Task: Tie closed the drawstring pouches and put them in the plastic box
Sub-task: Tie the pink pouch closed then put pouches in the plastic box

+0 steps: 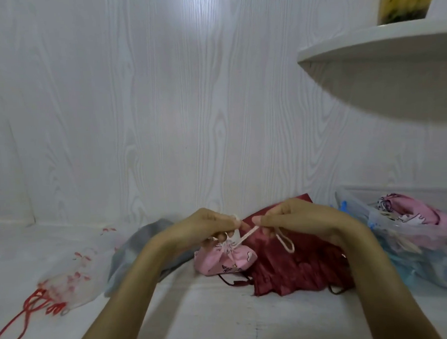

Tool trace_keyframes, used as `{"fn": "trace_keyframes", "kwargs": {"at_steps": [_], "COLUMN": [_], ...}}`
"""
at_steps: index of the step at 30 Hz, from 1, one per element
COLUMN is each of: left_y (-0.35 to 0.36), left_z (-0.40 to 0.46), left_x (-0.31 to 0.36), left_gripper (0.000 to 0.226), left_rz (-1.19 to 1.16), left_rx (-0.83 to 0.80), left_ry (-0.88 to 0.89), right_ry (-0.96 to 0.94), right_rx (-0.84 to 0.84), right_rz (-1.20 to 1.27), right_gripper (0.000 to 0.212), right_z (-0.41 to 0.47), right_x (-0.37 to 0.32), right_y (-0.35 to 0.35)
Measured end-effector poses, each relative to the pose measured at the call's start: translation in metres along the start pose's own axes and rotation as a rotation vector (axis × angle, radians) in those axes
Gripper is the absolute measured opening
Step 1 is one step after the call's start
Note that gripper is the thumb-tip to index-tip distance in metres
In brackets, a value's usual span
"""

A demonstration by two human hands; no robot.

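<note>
The pink pouch [225,257] sits on the white surface [211,312] about midway along its width, nearer the back wall than my body, its mouth gathered shut and pointing up. Its pale drawstring [249,232] runs up from the gathered neck to both my hands. My left hand [207,223] has its fingers curled round one end of the cord just above the neck, pinching it. My right hand [289,219] pinches the other strand, and a loop of the same cord hangs down below that hand over the fabric behind.

Touching the pink pouch on its right side lies a dark red pouch [297,266], flat and crumpled, with thin dark cords trailing from its near edge. Behind my left forearm a grey pouch [141,248] lies flat. Further toward the left edge of the surface is a sheer white pouch [70,278] with small red marks, its red drawstring [21,327] looping out toward the near left corner.

At the right edge stands the clear plastic box [407,235]. Inside it I see a pink patterned pouch [411,216] on top and pale blue fabric [429,267] lower down. A white shelf [382,65] juts from the wall above the box.
</note>
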State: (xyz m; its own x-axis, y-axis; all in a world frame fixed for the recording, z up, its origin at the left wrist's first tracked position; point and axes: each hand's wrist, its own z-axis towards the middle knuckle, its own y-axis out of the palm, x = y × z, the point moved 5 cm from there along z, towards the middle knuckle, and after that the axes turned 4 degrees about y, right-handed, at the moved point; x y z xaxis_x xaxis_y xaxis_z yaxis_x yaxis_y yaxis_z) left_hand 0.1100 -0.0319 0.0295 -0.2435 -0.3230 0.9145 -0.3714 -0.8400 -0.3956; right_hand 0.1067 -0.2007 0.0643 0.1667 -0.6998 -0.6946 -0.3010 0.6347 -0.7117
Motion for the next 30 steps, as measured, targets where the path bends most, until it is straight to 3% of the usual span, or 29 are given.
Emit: {"fn": "trace_keyframes", "kwargs": {"at_steps": [6, 9, 12, 15, 18, 21, 26, 30], "left_y": [0.030, 0.036, 0.029, 0.016, 0.005, -0.001, 0.002, -0.008], "left_z": [-0.005, -0.007, -0.006, -0.007, -0.007, -0.007, -0.010, -0.007], "left_x": [0.010, 0.014, 0.012, 0.011, 0.010, 0.009, 0.010, 0.007], "left_gripper": [0.018, 0.022, 0.036, 0.037, 0.038, 0.031, 0.034, 0.031], "left_rz": [0.225, 0.267, 0.218, 0.088, -0.012, -0.066, -0.069, -0.110], "left_rx": [-0.301, -0.361, -0.273, -0.200, -0.183, -0.169, -0.193, -0.068], "left_ry": [0.003, 0.018, 0.001, 0.004, 0.030, 0.045, 0.030, 0.002], "right_ry": [-0.102, -0.190, -0.278, -0.295, -0.276, -0.320, -0.363, -0.308], "right_rx": [0.132, 0.158, 0.059, 0.019, 0.015, -0.070, 0.073, 0.125], "right_rz": [0.074, 0.084, 0.149, 0.188, 0.097, -0.012, -0.076, 0.040], "right_gripper": [0.044, 0.044, 0.043, 0.045, 0.029, 0.041, 0.015, 0.012], "right_z": [0.003, 0.005, 0.003, 0.003, 0.007, 0.005, 0.016, 0.018], "right_x": [-0.017, -0.030, -0.042, -0.038, -0.014, -0.008, -0.007, -0.006], "right_y": [0.004, 0.016, 0.029, 0.024, 0.010, 0.012, 0.019, 0.011]}}
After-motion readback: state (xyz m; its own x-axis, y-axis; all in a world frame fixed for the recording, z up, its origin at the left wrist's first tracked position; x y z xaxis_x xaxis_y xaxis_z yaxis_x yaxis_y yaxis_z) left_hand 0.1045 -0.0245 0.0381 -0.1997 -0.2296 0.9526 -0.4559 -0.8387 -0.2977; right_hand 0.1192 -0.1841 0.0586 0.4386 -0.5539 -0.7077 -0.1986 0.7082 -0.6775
